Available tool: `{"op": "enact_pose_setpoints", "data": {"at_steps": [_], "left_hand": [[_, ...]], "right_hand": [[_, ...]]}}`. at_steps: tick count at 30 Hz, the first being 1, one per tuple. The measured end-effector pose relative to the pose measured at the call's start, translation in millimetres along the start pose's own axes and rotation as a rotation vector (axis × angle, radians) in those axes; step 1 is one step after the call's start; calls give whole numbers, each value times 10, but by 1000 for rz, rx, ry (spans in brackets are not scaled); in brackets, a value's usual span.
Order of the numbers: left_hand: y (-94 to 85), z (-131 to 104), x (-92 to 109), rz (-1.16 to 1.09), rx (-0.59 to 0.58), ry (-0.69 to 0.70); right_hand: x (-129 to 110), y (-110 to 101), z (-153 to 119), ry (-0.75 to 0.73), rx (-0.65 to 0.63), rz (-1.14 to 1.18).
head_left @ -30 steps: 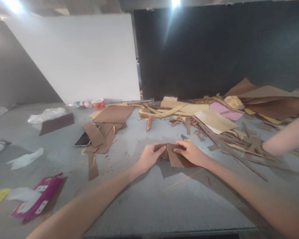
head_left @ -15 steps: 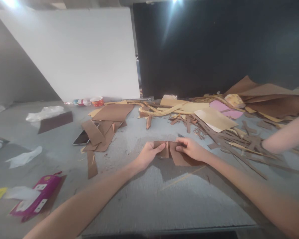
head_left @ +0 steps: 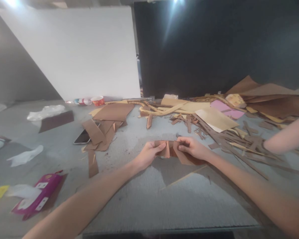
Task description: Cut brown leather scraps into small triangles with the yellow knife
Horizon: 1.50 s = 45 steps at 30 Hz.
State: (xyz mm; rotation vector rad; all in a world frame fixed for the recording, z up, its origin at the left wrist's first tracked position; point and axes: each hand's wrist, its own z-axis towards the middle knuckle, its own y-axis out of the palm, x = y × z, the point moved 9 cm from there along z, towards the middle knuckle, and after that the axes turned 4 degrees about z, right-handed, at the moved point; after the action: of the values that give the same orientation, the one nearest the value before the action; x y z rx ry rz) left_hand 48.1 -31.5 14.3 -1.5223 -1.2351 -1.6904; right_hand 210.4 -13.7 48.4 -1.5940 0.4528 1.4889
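Observation:
Just above the grey table, my left hand (head_left: pixel 149 155) pinches one side of a folded piece of brown sheet material (head_left: pixel 167 149), leather or stiff paper. Thumb on top, it holds down a flap whose edge stands up a little near the middle. My right hand (head_left: pixel 192 148) is closed on the other side, gripping a wider brown flap (head_left: pixel 185 157) that hangs toward me. A darker strip shows between the two flaps. The fingers behind the piece are hidden. Beneath lies a thin yellowish strip (head_left: pixel 184 177).
Brown offcuts (head_left: pixel 239 146) pile up to the right, where another person's forearm (head_left: pixel 289 136) reaches in. Left are brown sheets (head_left: pixel 112 111), a phone (head_left: pixel 82 136), a purple wipes packet (head_left: pixel 41 196) and crumpled tissue (head_left: pixel 26 156). A red cup (head_left: pixel 98 101) stands at the back.
The two flaps stand further apart, with more of the dark strip between them showing. The right flap has tilted up slightly in my right hand; my left hand keeps its grip.

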Motion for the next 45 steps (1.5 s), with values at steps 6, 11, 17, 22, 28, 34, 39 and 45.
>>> {"op": "enact_pose_setpoints", "data": {"at_steps": [6, 11, 17, 22, 28, 34, 39, 45], "left_hand": [[-54, -4, -16, 150, 56, 39], [-89, -36, 59, 239, 119, 76], [-1, -51, 78, 357, 60, 99], [201, -95, 161, 341, -67, 116], [223, -86, 134, 261, -114, 79], [201, -63, 99, 325, -122, 85], [262, -82, 183, 401, -153, 135], [273, -74, 169, 420, -144, 143]], "right_hand": [[53, -21, -3, 29, -20, -79], [62, -110, -19, 31, 14, -158], [-177, -81, -64, -27, 53, -124], [-327, 84, -65, -18, 137, -100], [-233, 265, -62, 77, -52, -44], [-110, 233, -66, 118, -112, -82], [17, 250, -83, 172, -142, -99], [37, 239, -93, 165, -164, -109]]}}
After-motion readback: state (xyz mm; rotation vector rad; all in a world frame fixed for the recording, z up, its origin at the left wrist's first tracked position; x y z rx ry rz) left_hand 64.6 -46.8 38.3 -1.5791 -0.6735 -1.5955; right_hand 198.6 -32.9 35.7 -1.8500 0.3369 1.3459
